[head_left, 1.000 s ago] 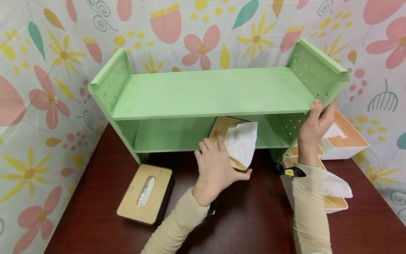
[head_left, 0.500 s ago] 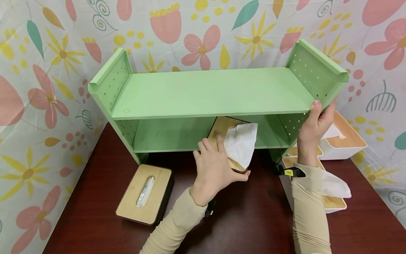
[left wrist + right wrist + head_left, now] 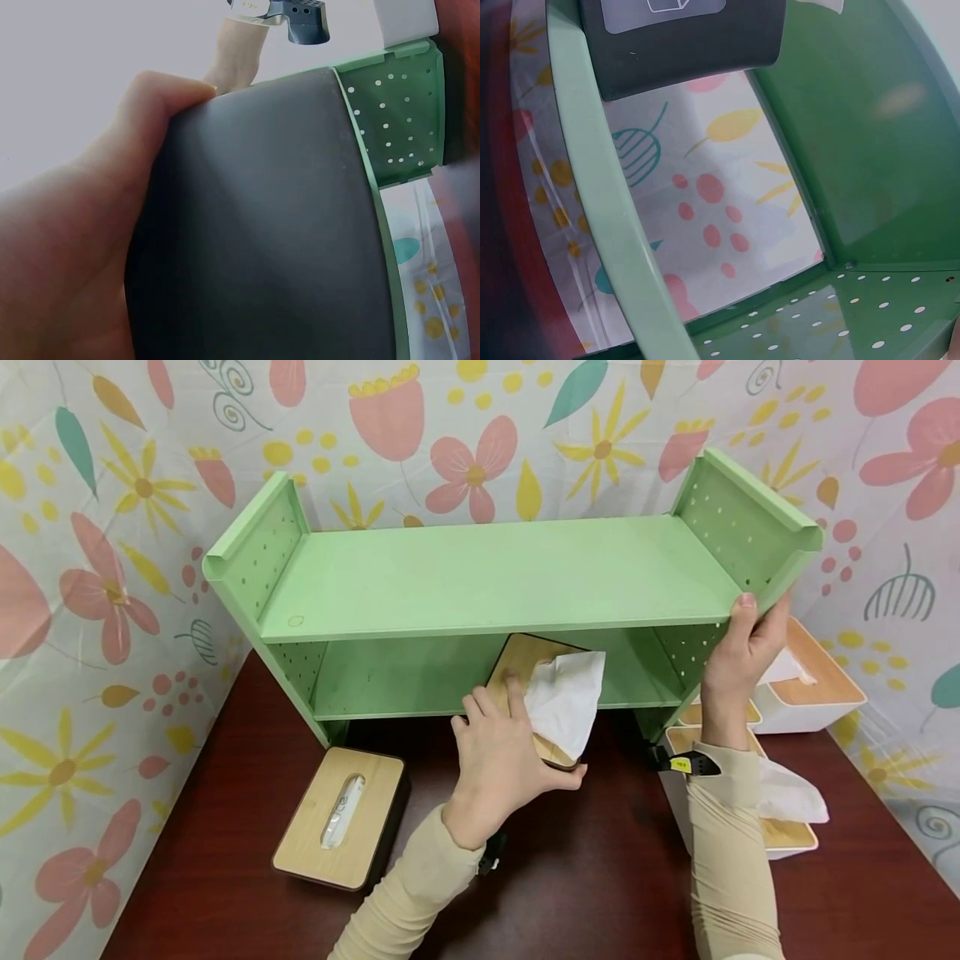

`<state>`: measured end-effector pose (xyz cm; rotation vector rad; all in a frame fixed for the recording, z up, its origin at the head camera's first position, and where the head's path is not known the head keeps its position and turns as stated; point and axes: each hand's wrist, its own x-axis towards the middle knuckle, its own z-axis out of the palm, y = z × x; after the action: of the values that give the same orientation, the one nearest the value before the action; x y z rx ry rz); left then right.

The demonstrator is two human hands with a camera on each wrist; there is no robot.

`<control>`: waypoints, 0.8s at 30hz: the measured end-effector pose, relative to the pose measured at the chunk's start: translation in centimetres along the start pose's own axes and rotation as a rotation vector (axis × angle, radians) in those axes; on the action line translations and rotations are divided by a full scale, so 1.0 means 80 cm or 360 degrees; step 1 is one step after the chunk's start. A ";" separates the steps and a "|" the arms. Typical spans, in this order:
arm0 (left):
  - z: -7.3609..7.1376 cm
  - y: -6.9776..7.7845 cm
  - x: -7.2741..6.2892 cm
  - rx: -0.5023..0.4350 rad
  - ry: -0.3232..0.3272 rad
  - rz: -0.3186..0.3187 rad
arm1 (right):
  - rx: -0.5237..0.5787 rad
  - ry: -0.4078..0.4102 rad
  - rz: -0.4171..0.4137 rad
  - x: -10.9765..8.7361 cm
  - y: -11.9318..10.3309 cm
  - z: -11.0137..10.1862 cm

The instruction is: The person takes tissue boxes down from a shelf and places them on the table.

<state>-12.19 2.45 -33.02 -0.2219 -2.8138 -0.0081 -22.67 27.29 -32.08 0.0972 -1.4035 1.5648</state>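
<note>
My left hand (image 3: 498,760) grips a tissue box (image 3: 517,656) with a light wood lid, dark sides and a white tissue (image 3: 567,702) sticking out. The box is partly inside the lower level of the green two-tier shelf (image 3: 487,577), turned at an angle. Its dark side (image 3: 262,210) fills the left wrist view, where the thumb lies over one edge. At the shelf's right end, my right hand (image 3: 738,664) holds the side panel, thumb at the upper board's front corner. The right wrist view shows the box's dark end (image 3: 690,56) near the shelf's green edge strip (image 3: 604,180).
Another wood-topped tissue box (image 3: 341,814) lies on the dark red table (image 3: 585,877) at front left. White tissue boxes with wooden lids, one at the far right (image 3: 813,689) and one partly behind my right forearm (image 3: 787,835), stand beside the shelf. Flower-patterned cloth (image 3: 472,435) hangs behind.
Almost nothing differs. The head view has shifted slightly, while both hands keep their holds on the tissue box and the shelf.
</note>
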 end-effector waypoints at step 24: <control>-0.001 -0.009 -0.005 -0.0099 -0.0029 0.0026 | -0.0005 0.0044 0.0083 -0.003 -0.012 0.005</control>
<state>-11.91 1.67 -33.05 -0.2603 -2.8322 -0.0906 -22.13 26.67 -31.41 0.0368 -1.3970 1.6009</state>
